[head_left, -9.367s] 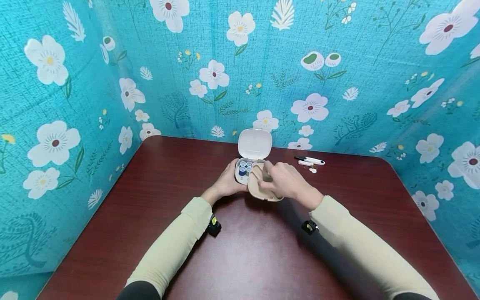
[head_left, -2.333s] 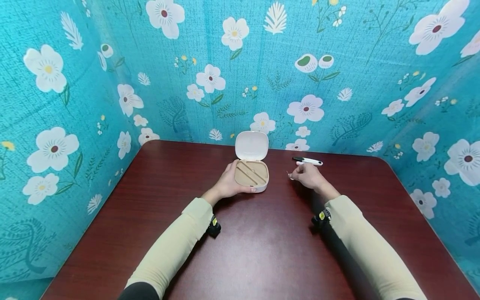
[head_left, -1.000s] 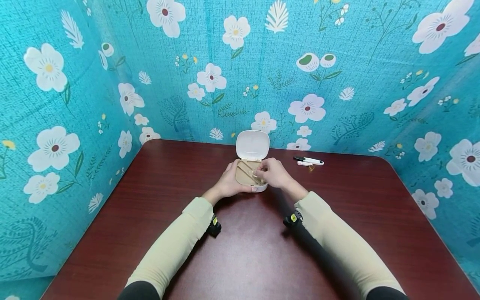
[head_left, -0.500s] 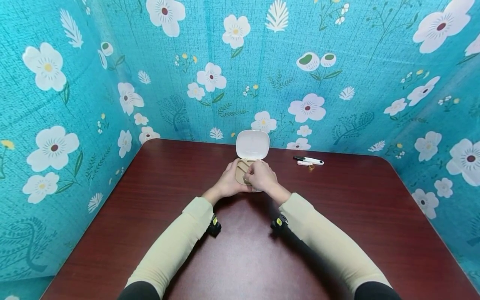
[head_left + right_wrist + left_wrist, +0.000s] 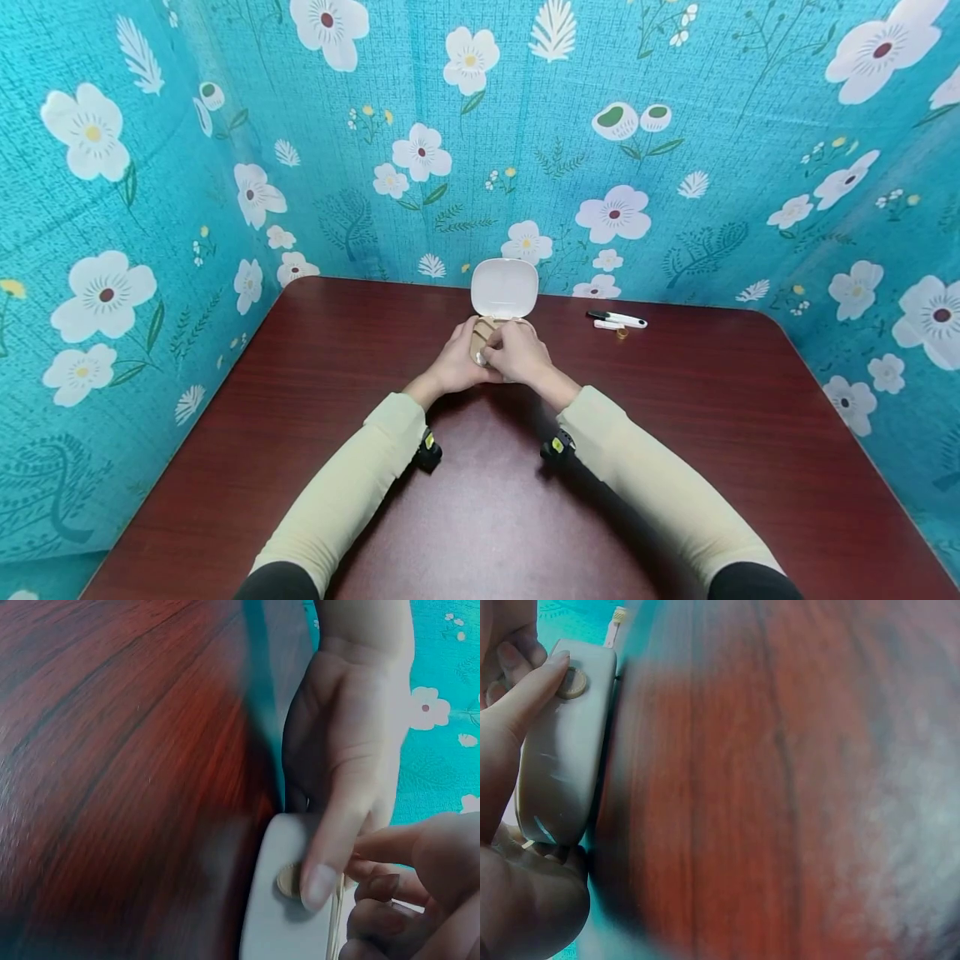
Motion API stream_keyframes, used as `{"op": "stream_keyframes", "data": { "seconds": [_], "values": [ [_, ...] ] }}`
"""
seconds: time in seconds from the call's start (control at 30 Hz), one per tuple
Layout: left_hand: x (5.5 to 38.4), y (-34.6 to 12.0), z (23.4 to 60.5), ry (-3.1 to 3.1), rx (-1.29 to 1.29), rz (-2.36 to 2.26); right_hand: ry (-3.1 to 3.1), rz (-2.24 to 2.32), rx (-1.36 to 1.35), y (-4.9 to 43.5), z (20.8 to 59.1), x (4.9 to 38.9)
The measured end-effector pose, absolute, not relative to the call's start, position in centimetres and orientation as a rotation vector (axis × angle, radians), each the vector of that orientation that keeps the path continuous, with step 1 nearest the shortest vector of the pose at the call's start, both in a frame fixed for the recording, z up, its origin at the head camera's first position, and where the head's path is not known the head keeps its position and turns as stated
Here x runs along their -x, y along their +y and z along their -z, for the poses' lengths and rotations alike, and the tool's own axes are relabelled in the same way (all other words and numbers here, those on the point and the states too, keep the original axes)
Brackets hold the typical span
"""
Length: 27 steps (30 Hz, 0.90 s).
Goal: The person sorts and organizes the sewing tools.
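Observation:
A white box [image 5: 562, 765] stands with its lid [image 5: 505, 287] raised and a beige divided tray [image 5: 482, 333] inside. My left hand [image 5: 454, 362] grips the box from the left, thumb along its front wall beside a round tan button catch [image 5: 288, 880]. My right hand [image 5: 521, 354] is over the tray with its fingers curled, hiding the tray's right part. At its fingertips, near the tray's left front corner, shows a small whitish piece [image 5: 481, 357]. It is too small to name.
Right of the box lie a black-and-white pen-like tool [image 5: 618, 319], a short white item [image 5: 608, 326] and a small gold ring-shaped piece [image 5: 622, 333]. A flowered blue cloth [image 5: 675, 250] hangs behind the dark red table [image 5: 495, 500].
The tray, earlier tilted above blue-and-white spools, now sits in the box. My right hand took a small piece from beside the pen-like tool, then moved left over the tray to its left front corner.

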<state>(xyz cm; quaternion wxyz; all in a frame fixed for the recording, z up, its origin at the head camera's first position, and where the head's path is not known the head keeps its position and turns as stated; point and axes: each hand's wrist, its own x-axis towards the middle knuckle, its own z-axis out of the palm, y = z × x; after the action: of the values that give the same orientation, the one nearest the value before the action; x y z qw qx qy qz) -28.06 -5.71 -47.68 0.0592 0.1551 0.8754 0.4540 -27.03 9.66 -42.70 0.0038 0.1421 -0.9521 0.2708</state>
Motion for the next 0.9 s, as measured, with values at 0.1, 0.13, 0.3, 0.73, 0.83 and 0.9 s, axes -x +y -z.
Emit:
{"op": "stream_keyframes", "data": {
  "seconds": [0.1, 0.13, 0.3, 0.73, 0.83, 0.9],
  "values": [
    [28.0, -5.7, 47.7, 2.656, -0.472, -1.375, -2.960, -0.895, -0.531, 10.4, 42.5, 27.0],
    [28.0, -5.6, 47.7, 2.660, -0.473, -1.375, -2.948, -0.912, -0.564, 10.7, 42.5, 27.0],
    [28.0, -5.5, 47.8, 2.675, -0.477, -1.384, -2.891, -0.920, -0.749, 12.1, 42.4, 26.9],
    [27.8, -5.6, 47.6, 2.677, -0.485, -1.400, -2.760, -0.544, -1.087, 15.8, 42.1, 26.8],
    [27.8, -5.6, 47.6, 2.682, -0.502, -1.405, -2.731, -0.507, -1.108, 16.5, 42.1, 26.8],
    [27.8, -5.6, 47.7, 2.685, -0.508, -1.405, -2.730, -0.506, -1.107, 17.0, 42.1, 26.8]
  ]
}}
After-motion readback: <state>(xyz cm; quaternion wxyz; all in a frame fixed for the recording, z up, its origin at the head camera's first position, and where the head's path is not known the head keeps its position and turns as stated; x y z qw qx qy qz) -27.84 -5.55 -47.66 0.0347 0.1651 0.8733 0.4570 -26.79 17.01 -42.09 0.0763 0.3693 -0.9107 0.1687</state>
